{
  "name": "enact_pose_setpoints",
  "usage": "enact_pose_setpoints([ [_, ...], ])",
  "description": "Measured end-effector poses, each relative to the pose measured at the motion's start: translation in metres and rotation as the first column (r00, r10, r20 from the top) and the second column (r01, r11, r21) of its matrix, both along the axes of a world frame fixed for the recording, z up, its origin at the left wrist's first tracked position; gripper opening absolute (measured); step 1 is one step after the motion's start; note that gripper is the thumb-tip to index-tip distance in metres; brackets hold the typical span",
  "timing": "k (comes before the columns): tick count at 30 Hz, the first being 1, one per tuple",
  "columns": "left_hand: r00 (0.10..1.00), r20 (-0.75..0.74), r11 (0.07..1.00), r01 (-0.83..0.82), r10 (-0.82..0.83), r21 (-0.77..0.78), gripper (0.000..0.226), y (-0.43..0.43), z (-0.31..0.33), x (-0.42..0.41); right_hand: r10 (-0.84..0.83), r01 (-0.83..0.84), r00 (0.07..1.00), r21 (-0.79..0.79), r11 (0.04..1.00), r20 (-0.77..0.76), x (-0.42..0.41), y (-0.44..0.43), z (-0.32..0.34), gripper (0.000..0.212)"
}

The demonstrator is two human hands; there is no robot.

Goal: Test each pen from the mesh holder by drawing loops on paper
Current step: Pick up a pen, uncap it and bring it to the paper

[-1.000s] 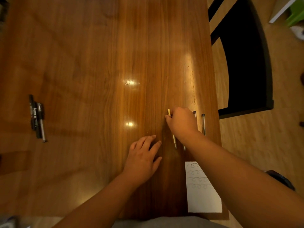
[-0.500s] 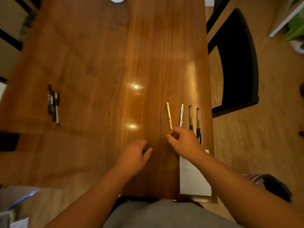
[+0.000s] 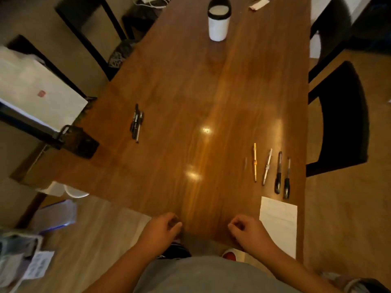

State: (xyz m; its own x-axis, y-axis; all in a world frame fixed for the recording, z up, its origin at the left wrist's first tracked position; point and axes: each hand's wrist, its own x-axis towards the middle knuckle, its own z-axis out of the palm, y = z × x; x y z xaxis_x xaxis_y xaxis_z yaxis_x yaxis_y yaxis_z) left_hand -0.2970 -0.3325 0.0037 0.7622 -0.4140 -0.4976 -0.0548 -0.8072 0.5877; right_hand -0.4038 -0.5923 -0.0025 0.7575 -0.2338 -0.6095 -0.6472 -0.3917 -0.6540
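Several pens lie side by side at the right of the wooden table (image 3: 211, 92): a yellow pen (image 3: 255, 161), a white pen (image 3: 267, 167) and two black pens (image 3: 278, 172). Just below them lies the white paper (image 3: 279, 223) with faint loops. A bundle of black pens (image 3: 136, 122) rests at the left. A dark mesh holder (image 3: 79, 140) sits at the table's left edge. My left hand (image 3: 163, 231) and my right hand (image 3: 247, 231) hover at the near edge, fingers curled, holding nothing.
A white cup with a black rim (image 3: 219, 21) stands at the far end. A black chair (image 3: 342, 115) is at the right. A white bag (image 3: 31, 87) and chairs stand at the left. Papers lie on the floor at the lower left.
My right hand let go of the yellow pen and drew back to the near edge. My left hand pulled back too. The view rose and widened, showing the far cup.
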Motion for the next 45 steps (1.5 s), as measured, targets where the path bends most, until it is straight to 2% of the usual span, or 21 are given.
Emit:
enact_pose_setpoints([
  [5,1.000,0.017,1.000,-0.018,0.019,-0.017,0.010,0.047,-0.006,0.042,0.069,-0.069,0.997,0.000,0.998,-0.034,0.046,0.046,0.000,0.014],
  [11,0.993,0.011,0.993,0.115,-0.115,0.006,0.018,0.117,-0.018,0.134,0.036,-0.039,0.999,-0.103,0.994,-0.033,0.127,0.118,-0.002,0.014],
  [16,0.946,0.151,0.958,0.280,-0.286,0.055,0.025,0.151,-0.021,0.206,0.032,-0.036,0.999,-0.134,0.990,-0.029,0.197,0.170,-0.002,0.015],
  [21,0.868,0.294,0.916,0.364,-0.399,0.167,0.037,0.155,-0.025,0.254,-0.018,0.019,1.000,-0.141,0.990,0.004,0.269,0.201,-0.003,0.013],
  [28,0.814,0.332,0.874,0.399,-0.476,0.276,0.069,0.157,-0.044,0.280,-0.099,0.110,0.994,-0.266,0.958,0.055,0.362,0.210,-0.006,0.024],
  [32,0.798,0.345,0.866,0.413,-0.494,0.283,0.069,0.161,-0.048,0.281,-0.103,0.121,0.992,-0.300,0.946,0.075,0.401,0.213,-0.005,0.020],
  [35,0.792,0.347,0.863,0.429,-0.502,0.269,0.067,0.165,-0.048,0.282,-0.049,0.053,0.999,-0.342,0.938,0.021,0.417,0.218,-0.005,0.020],
  [38,0.791,0.338,0.859,0.446,-0.510,0.253,0.068,0.168,-0.048,0.282,-0.021,0.004,0.999,-0.386,0.922,-0.040,0.424,0.220,-0.004,0.018],
  [45,0.803,0.318,0.861,0.439,-0.504,0.256,0.070,0.168,-0.047,0.281,0.011,-0.019,1.000,-0.395,0.919,-0.024,0.422,0.224,-0.004,0.015],
])
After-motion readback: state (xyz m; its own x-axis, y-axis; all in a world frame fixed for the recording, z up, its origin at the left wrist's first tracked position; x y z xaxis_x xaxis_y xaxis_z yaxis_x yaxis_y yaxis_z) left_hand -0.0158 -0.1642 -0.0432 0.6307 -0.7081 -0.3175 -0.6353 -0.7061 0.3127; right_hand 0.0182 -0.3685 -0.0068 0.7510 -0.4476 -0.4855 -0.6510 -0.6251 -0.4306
